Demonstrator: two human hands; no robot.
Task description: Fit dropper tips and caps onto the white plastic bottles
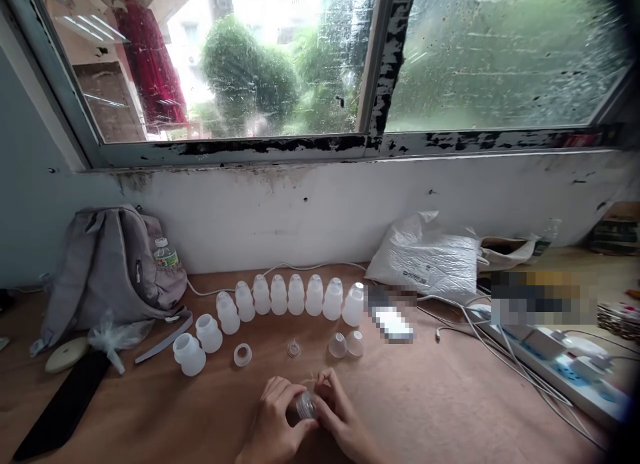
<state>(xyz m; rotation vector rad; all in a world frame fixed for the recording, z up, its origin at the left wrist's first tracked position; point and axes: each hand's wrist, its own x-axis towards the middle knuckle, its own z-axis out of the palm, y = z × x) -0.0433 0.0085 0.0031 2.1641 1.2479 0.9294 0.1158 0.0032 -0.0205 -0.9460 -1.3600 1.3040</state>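
Near the table's front edge, my left hand curls its thumb and fingers around a small clear ribbed screw ring. My right hand grips the same piece from the other side, its fingers bent and partly hiding it. Just beyond my hands lie a clear nipple, a white screw ring and two translucent dome caps. Two milky-white bottles without tops stand to the left. Several capped bottles form a curved row behind.
A grey backpack leans at the back left, near a black flat case and a knotted plastic bag. At the right are a white plastic package, a pixelated phone, loose cables and a power strip.
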